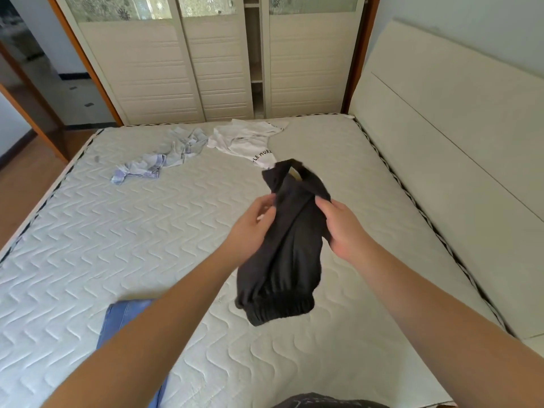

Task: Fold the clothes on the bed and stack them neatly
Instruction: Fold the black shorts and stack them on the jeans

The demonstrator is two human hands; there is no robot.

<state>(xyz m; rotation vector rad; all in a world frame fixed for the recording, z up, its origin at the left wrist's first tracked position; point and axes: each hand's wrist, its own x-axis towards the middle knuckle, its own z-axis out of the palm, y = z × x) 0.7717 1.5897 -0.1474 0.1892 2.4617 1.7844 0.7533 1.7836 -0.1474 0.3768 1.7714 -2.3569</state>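
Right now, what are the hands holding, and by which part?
Both hands, left and right, grip the bunched black garment at its upper middle; its elastic band hangs below.

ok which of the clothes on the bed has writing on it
The white t-shirt at the far edge of the mattress: black letters show on it. The checked shirt beside it and the blue jeans show none.

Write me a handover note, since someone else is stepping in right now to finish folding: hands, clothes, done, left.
Left hand and right hand both grip the black garment, bunched and held above the mattress.
Plaid shirt and white T-shirt lie crumpled at the far edge.
Blue jeans lie near, partly hidden by the left arm; fold state unclear.
Done: no stack visible.
Left: fold the black garment, shirt and T-shirt, then stack.
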